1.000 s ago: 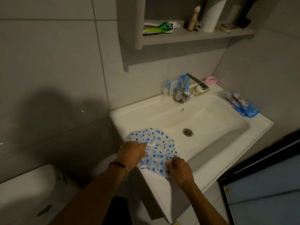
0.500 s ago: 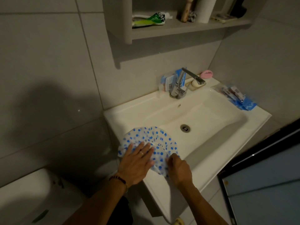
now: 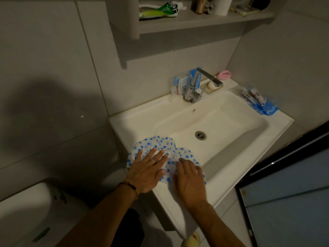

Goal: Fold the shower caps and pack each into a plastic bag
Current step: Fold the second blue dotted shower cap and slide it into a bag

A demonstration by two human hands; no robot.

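A clear shower cap with blue dots point(image 3: 158, 143) lies spread over the near left corner of the white sink point(image 3: 249, 145). My left hand point(image 3: 146, 170) presses flat on the cap's left half, fingers straight and spread. On the cap's right half rests my right hand point(image 3: 189, 177), palm down with its fingers flat on the plastic. A clear plastic bag with blue contents point(image 3: 256, 102) sits on the sink's far right corner.
A chrome tap point(image 3: 197, 86) stands at the back of the sink, with blue packets point(image 3: 183, 82) behind it and a soap dish point(image 3: 211, 86) beside it. A wall shelf point(image 3: 195, 20) hangs above. A toilet tank point(image 3: 26, 211) is at the lower left, a dark-framed door point(image 3: 284, 175) at the right.
My left hand opened from a curled grip and now lies flat on the cap. My right hand went from pinching the cap's edge to lying flat on it. The cap is flatter.
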